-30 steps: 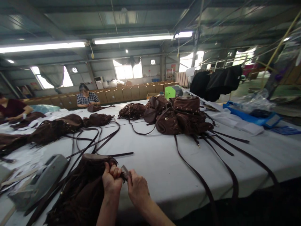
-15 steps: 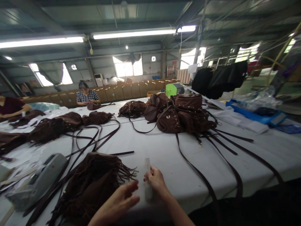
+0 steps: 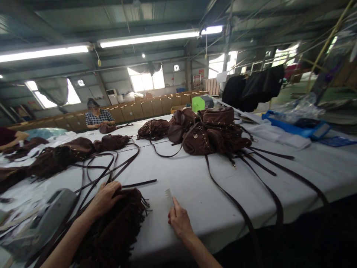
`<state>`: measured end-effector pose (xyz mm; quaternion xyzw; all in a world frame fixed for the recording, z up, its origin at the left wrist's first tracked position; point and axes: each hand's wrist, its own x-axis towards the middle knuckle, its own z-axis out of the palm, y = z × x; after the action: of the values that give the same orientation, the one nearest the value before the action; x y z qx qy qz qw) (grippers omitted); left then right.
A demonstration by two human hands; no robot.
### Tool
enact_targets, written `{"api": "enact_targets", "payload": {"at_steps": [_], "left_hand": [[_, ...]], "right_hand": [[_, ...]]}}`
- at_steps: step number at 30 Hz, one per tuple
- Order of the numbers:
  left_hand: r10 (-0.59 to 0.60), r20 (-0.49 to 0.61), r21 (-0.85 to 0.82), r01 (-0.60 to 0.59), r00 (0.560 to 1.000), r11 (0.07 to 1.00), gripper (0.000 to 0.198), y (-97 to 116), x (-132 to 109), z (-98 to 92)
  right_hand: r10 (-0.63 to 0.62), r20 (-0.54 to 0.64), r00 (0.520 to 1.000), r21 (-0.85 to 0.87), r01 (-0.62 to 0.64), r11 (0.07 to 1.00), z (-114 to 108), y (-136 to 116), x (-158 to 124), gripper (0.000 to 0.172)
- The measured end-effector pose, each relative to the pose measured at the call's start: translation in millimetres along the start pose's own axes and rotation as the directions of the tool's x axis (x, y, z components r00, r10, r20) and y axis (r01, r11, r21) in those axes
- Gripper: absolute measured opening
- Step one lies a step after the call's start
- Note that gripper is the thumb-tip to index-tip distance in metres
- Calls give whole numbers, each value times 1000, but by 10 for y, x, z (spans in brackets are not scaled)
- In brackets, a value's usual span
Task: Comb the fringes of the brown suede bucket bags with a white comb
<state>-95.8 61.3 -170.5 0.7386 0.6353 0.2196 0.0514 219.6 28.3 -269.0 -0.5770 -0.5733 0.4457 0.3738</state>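
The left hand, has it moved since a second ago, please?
Yes. The left hand has gone left, away from the right hand, and now rests on top of the fringed brown bag, nearer the grey device.

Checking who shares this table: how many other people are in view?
2: one person in a checked shirt seated at the table's far end, another's arm at the left edge; more may be hidden.

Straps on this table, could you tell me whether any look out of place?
Yes: several straps from the bag pile trail over the table edge, where they might snag. The left hand rests on a fringed bag; the right hand holds a small comb.
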Motion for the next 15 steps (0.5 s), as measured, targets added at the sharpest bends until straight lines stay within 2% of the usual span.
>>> {"api": "enact_targets", "payload": {"at_steps": [2,4,6,8,10,12,14,15], "left_hand": [[31,-39,-115,-35,999,993,14,107,-77,30],[-23,-91,-310,-6,996,951,19,280,-167,11],[-104,-114,-477,37,988,878,22,475,-253,-45],[-134,-159,-505,36,978,862,22,671,-327,-131],[-60,-245,-341,-28,968,940,19,855,-385,-235],[94,-311,-9,-102,946,995,16,1003,-428,-345],[230,-336,311,-123,914,942,23,1085,-460,-455],[266,-350,419,-103,898,902,27,1095,-473,-513]], "right_hand": [[8,39,999,8,-8,1000,-4,-52,-18,54],[21,93,995,31,-24,999,-14,-190,-43,57],[-7,109,994,59,1,998,-24,-434,-83,57],[-93,46,995,25,92,995,-19,-754,-143,56],[-217,-30,976,-123,212,970,11,-1073,-227,54],[-306,-13,952,-313,287,905,67,-1300,-326,57],[-318,73,945,-452,315,834,139,-1368,-421,62],[-299,126,946,-505,320,802,172,-1335,-460,65]]}}
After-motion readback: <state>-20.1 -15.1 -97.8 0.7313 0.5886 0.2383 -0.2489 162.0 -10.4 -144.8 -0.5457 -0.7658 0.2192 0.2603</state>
